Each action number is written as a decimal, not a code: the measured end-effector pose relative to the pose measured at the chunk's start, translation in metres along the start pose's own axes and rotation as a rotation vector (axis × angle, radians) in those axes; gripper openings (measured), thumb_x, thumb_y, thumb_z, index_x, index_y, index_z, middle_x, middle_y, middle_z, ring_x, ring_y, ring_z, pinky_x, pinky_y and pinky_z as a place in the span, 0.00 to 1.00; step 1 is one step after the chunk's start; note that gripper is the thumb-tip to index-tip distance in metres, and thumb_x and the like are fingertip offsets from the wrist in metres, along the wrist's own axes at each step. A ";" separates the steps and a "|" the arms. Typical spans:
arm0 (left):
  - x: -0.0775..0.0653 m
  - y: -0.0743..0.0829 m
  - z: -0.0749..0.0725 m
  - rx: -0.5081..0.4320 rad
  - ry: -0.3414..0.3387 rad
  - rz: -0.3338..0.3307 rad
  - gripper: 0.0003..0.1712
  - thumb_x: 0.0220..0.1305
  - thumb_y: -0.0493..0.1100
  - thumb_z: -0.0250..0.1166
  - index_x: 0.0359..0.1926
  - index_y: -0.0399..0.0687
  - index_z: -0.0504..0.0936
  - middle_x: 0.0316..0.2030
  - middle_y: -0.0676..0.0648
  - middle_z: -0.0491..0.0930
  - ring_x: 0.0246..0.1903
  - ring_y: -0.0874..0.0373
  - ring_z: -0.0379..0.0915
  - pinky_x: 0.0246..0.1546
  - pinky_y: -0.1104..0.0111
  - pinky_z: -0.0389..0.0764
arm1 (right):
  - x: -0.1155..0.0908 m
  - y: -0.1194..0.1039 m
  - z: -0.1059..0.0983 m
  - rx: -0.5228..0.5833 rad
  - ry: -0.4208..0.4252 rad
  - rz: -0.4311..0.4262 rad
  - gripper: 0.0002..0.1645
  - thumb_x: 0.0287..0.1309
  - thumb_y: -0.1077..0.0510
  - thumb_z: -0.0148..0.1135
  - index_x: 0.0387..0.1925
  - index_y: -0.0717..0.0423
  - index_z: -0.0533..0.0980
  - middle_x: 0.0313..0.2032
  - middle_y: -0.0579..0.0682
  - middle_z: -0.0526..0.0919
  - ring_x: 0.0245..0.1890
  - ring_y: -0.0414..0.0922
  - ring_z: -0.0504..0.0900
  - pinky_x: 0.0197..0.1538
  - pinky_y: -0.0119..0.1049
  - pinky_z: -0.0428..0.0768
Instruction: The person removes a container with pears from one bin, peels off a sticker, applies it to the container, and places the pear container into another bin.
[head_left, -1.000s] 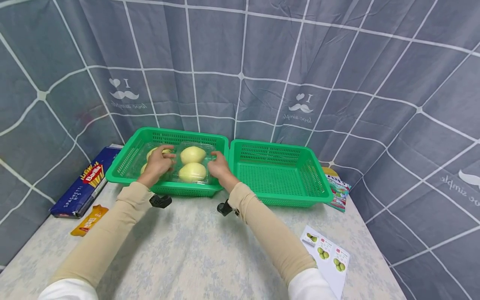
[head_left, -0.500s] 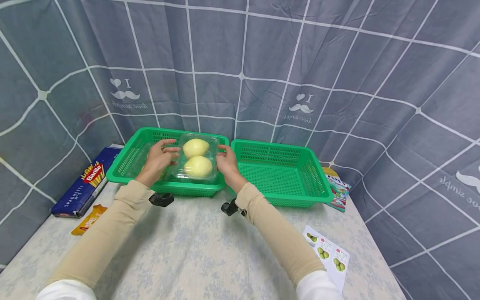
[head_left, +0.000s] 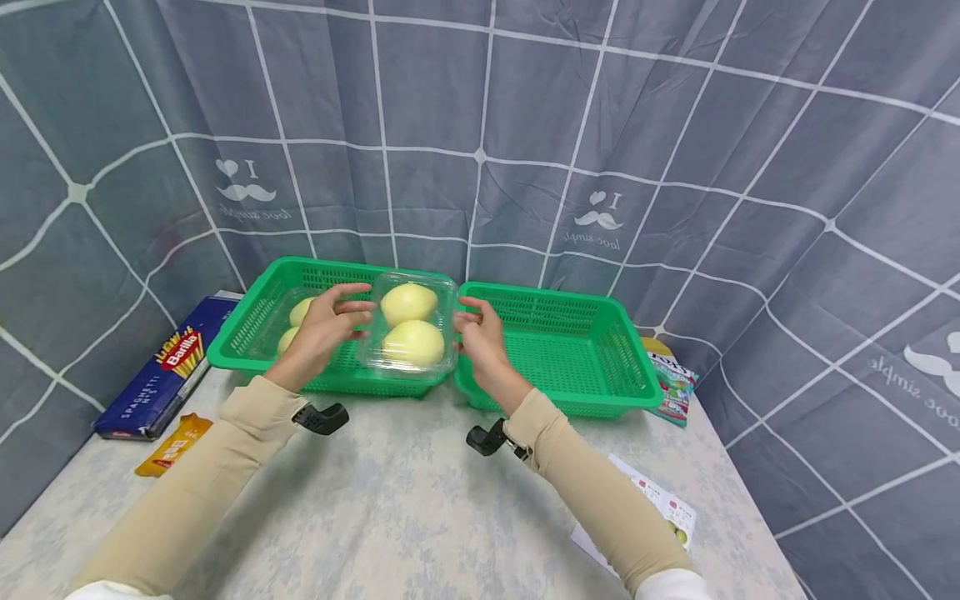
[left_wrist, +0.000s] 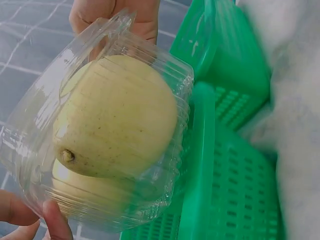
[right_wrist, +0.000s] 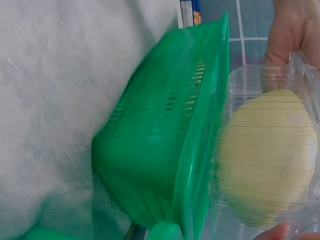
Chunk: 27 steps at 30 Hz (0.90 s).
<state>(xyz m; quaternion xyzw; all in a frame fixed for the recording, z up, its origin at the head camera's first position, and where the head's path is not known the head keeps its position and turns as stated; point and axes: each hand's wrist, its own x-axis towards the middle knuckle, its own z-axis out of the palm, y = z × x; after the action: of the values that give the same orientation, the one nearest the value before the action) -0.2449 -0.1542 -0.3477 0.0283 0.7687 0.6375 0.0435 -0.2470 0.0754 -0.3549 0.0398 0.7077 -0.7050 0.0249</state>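
Clear plastic forms the container (head_left: pixel 372 350), which encloses two pale yellow fruits (head_left: pixel 413 343). Position: raised above the right-hand end of the left green basket (head_left: pixel 367 385), close to the neighbouring rim of the right green basket (head_left: pixel 547 362). Whether the container touches the basket rim cannot be told from these views.

Left hand (head_left: pixel 322 329): grasps the container at its left side; the left wrist view shows thumb and finger at the plastic edge. Right hand (head_left: pixel 480 333): grasps the opposite side, its fingertips at the edge. Both forearms wear beige sleeves (head_left: pixel 585 483), and a black wrist device (head_left: pixel 322 418) projects inward from each cuff. In the left wrist view, one fruit presents its brown stem end (left_wrist: pixel 67 155).

Inside the left basket, near the left hand, a second clear pack (head_left: pixel 273 312) holds further yellow fruit (head_left: pixel 302 311), partly covered by that hand. The two baskets stand side by side, long sides toward the person.

Surroundings: a blue spaghetti box (head_left: pixel 161 379) lies left of the left basket, with an orange packet (head_left: pixel 175 446) in front of it. A colourful bag (head_left: pixel 673 387) sits beside the right basket. A printed white sheet (head_left: pixel 682 517) lies partly hidden by the right sleeve. Grey curtain (head_left: pixel 480 83) with white grid lines closes off the back.
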 end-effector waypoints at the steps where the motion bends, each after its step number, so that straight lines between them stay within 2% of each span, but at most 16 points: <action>1: -0.002 0.000 0.001 0.005 -0.004 0.004 0.33 0.75 0.35 0.54 0.77 0.46 0.58 0.68 0.34 0.68 0.64 0.42 0.69 0.44 0.74 0.83 | -0.003 0.000 -0.002 0.004 -0.005 0.000 0.25 0.73 0.62 0.52 0.68 0.49 0.68 0.56 0.55 0.74 0.44 0.44 0.74 0.37 0.32 0.78; 8: -0.016 0.001 0.006 0.022 -0.058 0.014 0.33 0.75 0.35 0.55 0.77 0.46 0.58 0.68 0.32 0.68 0.62 0.45 0.70 0.45 0.72 0.83 | -0.020 0.001 -0.017 0.004 -0.042 0.028 0.25 0.73 0.61 0.54 0.68 0.48 0.68 0.52 0.52 0.74 0.47 0.47 0.75 0.39 0.33 0.81; 13: -0.022 0.001 0.007 0.015 -0.070 0.014 0.32 0.74 0.36 0.56 0.76 0.46 0.60 0.66 0.33 0.69 0.52 0.59 0.75 0.45 0.72 0.84 | -0.028 0.003 -0.022 -0.012 -0.060 0.030 0.25 0.73 0.60 0.54 0.69 0.50 0.67 0.52 0.53 0.75 0.47 0.46 0.75 0.41 0.34 0.82; 17: -0.027 0.000 0.006 -0.009 -0.077 0.017 0.32 0.74 0.37 0.57 0.76 0.44 0.61 0.64 0.34 0.70 0.46 0.68 0.75 0.44 0.72 0.84 | -0.034 0.003 -0.024 -0.008 -0.075 0.030 0.27 0.73 0.60 0.54 0.70 0.52 0.65 0.52 0.53 0.74 0.47 0.46 0.74 0.42 0.35 0.81; 22: -0.039 0.001 0.007 -0.026 -0.107 0.026 0.32 0.74 0.38 0.57 0.75 0.44 0.60 0.60 0.38 0.71 0.46 0.69 0.75 0.44 0.71 0.84 | -0.045 0.005 -0.028 -0.004 -0.094 0.032 0.27 0.74 0.60 0.53 0.70 0.51 0.65 0.53 0.54 0.74 0.49 0.49 0.75 0.42 0.35 0.81; 27: -0.051 -0.001 0.011 -0.032 -0.147 0.040 0.33 0.73 0.37 0.58 0.75 0.41 0.60 0.54 0.42 0.71 0.44 0.67 0.76 0.43 0.70 0.85 | -0.057 0.009 -0.035 0.010 -0.095 0.041 0.26 0.73 0.59 0.53 0.70 0.50 0.65 0.53 0.55 0.74 0.48 0.46 0.75 0.43 0.34 0.79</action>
<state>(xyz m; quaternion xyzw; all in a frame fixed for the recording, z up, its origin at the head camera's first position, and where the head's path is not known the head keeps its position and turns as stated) -0.1933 -0.1484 -0.3491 0.0894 0.7525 0.6465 0.0876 -0.1887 0.1096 -0.3589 0.0209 0.7012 -0.7089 0.0729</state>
